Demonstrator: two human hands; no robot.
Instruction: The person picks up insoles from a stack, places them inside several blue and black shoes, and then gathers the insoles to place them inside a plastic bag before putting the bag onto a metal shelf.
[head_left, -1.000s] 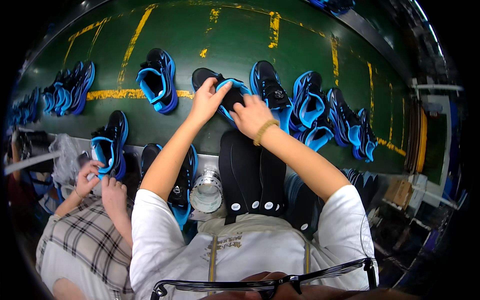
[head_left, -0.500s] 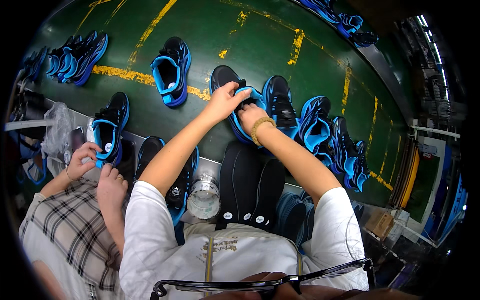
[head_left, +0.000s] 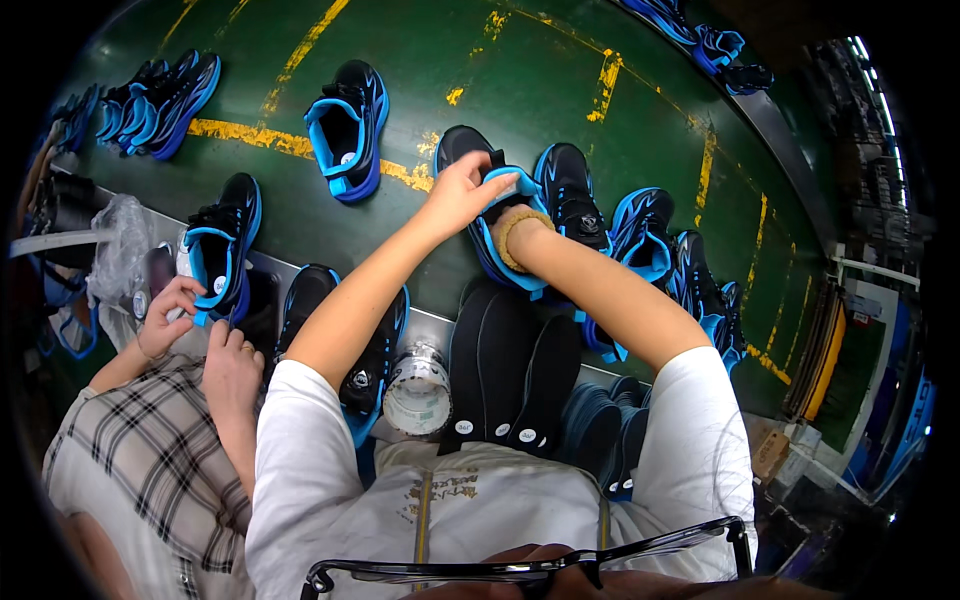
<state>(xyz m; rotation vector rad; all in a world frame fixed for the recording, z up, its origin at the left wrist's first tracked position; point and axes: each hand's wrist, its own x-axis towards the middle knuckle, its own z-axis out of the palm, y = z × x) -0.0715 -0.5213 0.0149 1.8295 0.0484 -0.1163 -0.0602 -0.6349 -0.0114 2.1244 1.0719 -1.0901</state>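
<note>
A black and blue sneaker (head_left: 488, 250) lies on the green work surface in front of me, toe pointing away. My left hand (head_left: 460, 197) grips it at the tongue, with thumb and fingers closed around the upper edge of the opening. Up to the wristband, my right hand (head_left: 510, 216) is inside the sneaker, so its fingers are hidden. Touching the sneaker's right side is another black and blue sneaker (head_left: 568, 190). Below, near my body, several black insoles (head_left: 493, 350) with round white labels stand together.
More sneakers (head_left: 645, 235) line up to the right. A single sneaker (head_left: 345, 130) lies left of centre, and a group (head_left: 165, 105) sits farther left. A clear round container (head_left: 417, 392) stands beside the insoles. At left, a co-worker's hands (head_left: 170, 318) hold a sneaker (head_left: 225, 245).
My right hand has gone deeper into the sneaker, from fingers at the opening to wrist-deep. My left hand stays at the tongue. The whole view has shifted slightly.
</note>
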